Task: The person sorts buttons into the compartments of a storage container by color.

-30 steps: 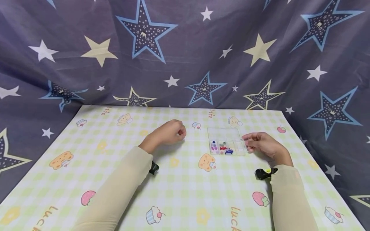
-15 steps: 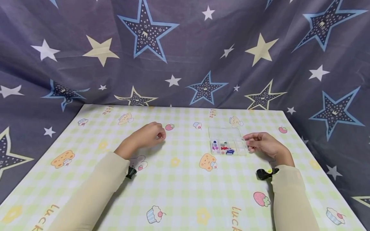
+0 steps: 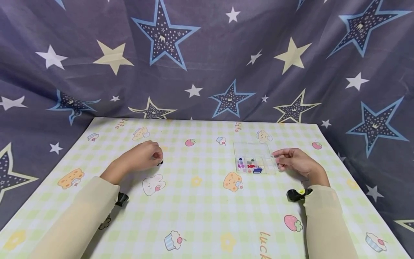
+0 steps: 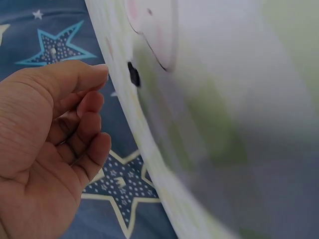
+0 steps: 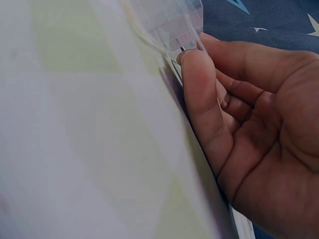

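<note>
My left hand (image 3: 142, 156) is over the left part of the table, its fingers loosely curled. Just off its fingertips is a small black piece (image 4: 133, 74); the left wrist view shows a gap between this piece and the thumb. At the right, a clear plastic compartment box (image 3: 271, 169) lies with its lid (image 3: 250, 148) folded back. Purple beads (image 3: 240, 166), red beads (image 3: 251, 166) and a dark blue piece (image 3: 257, 170) are in its compartments. My right hand (image 3: 295, 162) holds the box's right side edge between thumb and fingers.
A checked cloth with printed animals and cupcakes covers the table (image 3: 197, 208). Behind and beside it hangs a dark star-patterned curtain (image 3: 207, 54). Each wrist carries a small black camera, on the left (image 3: 122, 199) and on the right (image 3: 295, 195).
My left hand has moved left across the table, away from the box, and the small black piece now shows at its fingertips. My right hand and the box have stayed in place.
</note>
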`<action>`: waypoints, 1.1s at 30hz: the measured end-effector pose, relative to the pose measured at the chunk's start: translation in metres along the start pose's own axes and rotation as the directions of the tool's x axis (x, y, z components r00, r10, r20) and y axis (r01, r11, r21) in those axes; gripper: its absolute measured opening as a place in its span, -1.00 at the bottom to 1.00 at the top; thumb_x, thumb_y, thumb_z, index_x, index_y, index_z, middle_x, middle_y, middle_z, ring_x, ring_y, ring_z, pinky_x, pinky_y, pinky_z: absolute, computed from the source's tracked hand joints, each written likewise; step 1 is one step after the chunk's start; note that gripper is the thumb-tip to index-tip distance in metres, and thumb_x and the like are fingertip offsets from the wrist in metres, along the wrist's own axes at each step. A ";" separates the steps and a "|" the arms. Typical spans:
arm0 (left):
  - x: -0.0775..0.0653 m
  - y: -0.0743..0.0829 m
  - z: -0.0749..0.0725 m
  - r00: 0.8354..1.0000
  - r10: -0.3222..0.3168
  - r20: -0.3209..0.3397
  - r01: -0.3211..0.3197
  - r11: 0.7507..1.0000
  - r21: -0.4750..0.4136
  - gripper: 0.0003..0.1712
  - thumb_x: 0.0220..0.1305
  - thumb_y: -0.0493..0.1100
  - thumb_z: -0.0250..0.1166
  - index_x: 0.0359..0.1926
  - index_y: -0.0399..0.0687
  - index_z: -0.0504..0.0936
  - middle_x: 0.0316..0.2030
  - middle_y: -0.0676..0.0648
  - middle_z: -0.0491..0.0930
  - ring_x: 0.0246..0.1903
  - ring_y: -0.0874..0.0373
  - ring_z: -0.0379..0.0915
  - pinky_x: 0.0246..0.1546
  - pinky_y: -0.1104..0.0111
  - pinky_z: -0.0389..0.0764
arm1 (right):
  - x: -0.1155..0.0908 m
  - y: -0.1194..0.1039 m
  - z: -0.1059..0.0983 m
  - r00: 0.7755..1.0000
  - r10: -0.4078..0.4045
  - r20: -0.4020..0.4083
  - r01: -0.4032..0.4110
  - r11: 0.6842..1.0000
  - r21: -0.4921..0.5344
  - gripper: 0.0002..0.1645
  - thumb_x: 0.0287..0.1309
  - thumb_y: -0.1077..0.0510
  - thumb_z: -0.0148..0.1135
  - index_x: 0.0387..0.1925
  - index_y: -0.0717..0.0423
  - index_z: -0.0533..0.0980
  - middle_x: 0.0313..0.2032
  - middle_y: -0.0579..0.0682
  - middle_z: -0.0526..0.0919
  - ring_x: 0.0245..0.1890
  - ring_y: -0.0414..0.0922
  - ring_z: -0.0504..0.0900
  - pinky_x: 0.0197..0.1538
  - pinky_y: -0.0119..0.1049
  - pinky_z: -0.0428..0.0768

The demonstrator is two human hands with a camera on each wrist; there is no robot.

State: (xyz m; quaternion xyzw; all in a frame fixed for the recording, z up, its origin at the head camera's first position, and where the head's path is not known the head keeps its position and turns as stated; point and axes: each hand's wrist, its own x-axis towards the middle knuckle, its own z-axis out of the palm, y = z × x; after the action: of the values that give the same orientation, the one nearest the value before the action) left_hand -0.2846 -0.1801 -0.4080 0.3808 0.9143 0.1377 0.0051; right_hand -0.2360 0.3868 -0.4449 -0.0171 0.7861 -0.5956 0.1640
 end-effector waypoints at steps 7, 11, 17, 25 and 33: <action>-0.009 -0.012 0.003 1.000 -0.009 0.024 0.009 1.000 -0.021 -0.89 0.25 -0.32 0.39 -0.35 -0.01 0.75 -0.42 0.12 0.53 -0.40 0.25 0.37 -0.29 0.27 0.50 | 0.001 0.001 0.000 1.000 -0.004 -0.001 0.004 1.000 -0.010 -0.43 0.41 0.31 0.20 0.32 0.53 0.31 -0.21 0.05 0.62 -0.34 -0.16 0.62 -0.20 -0.29 0.69; -0.009 -0.015 0.005 0.999 -0.009 0.033 0.010 1.000 -0.028 -0.95 0.27 -0.29 0.40 -0.34 -0.07 0.74 -0.41 0.10 0.53 -0.40 0.25 0.38 -0.30 0.28 0.51 | 0.001 0.002 -0.001 1.000 -0.008 -0.003 0.008 1.000 -0.015 -0.43 0.41 0.31 0.19 0.33 0.53 0.30 -0.20 0.06 0.62 -0.33 -0.15 0.63 -0.20 -0.28 0.70; -0.011 -0.019 0.006 0.999 -0.008 0.041 0.009 1.000 -0.030 -0.95 0.31 -0.25 0.40 -0.32 -0.13 0.76 -0.39 0.12 0.54 -0.39 0.29 0.41 -0.29 0.31 0.54 | 0.000 0.002 -0.002 1.000 -0.009 -0.001 0.009 1.000 -0.018 -0.44 0.42 0.31 0.18 0.33 0.53 0.31 -0.20 0.07 0.63 -0.33 -0.15 0.63 -0.20 -0.27 0.70; -0.014 -0.023 0.008 1.000 0.004 0.024 -0.003 0.998 -0.055 -0.93 0.24 -0.31 0.44 -0.35 -0.06 0.74 -0.41 0.13 0.55 -0.39 0.30 0.41 -0.30 0.33 0.53 | 0.000 0.002 0.000 1.000 -0.006 -0.009 0.006 1.000 -0.012 -0.43 0.41 0.31 0.19 0.32 0.53 0.31 -0.23 0.05 0.63 -0.35 -0.16 0.62 -0.21 -0.29 0.69; -0.017 -0.023 0.002 0.999 -0.005 0.037 0.007 0.999 -0.054 -0.81 0.21 -0.36 0.42 -0.42 0.05 0.71 -0.45 0.16 0.52 -0.43 0.28 0.36 -0.32 0.34 0.47 | 0.001 0.002 -0.001 1.000 -0.004 -0.008 0.004 1.000 -0.009 -0.42 0.40 0.31 0.20 0.33 0.53 0.31 -0.23 0.04 0.63 -0.35 -0.16 0.62 -0.21 -0.29 0.69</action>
State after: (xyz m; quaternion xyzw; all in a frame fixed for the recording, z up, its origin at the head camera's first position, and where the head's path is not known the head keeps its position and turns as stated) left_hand -0.2880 -0.2072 -0.4177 0.3804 0.9111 0.1554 0.0327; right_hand -0.2365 0.3882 -0.4467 -0.0172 0.7894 -0.5925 0.1596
